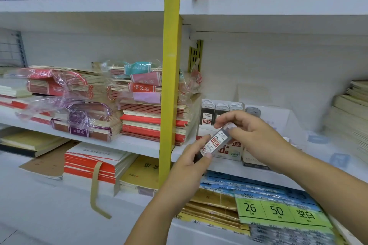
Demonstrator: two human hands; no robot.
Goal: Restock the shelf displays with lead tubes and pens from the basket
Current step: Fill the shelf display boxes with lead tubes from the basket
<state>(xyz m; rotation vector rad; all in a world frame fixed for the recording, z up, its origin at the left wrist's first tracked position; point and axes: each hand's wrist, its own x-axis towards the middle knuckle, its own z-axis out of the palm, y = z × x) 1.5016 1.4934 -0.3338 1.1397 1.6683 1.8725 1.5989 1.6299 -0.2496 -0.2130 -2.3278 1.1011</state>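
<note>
One lead tube [216, 143] is held just to the right of the yellow post [171, 85], in front of the white shelf [139, 145]. It is a slim, dark, see-through case, tilted with its pale capped end up and to the right. A white label runs along its side with "0.5" in black and "100" in a red block.

The left hand [189, 165] pinches the lower end between thumb and fingers, so that grip is closed on the tube. The right hand [253, 135] pinches the capped upper end with its fingertips, and that grip is closed on the same tube too.

Behind the hands, further right of the post, a white display box [278, 117] sits on the shelf. Four more tubes [208, 113] stand upright in it: three with pale caps in a row and one with a grey cap to their right.

Left of the post lie wrapped notebook stacks [139, 109], too many to count. Below and right of the post lies one green card [278, 211] printed "26" and "50".
</note>
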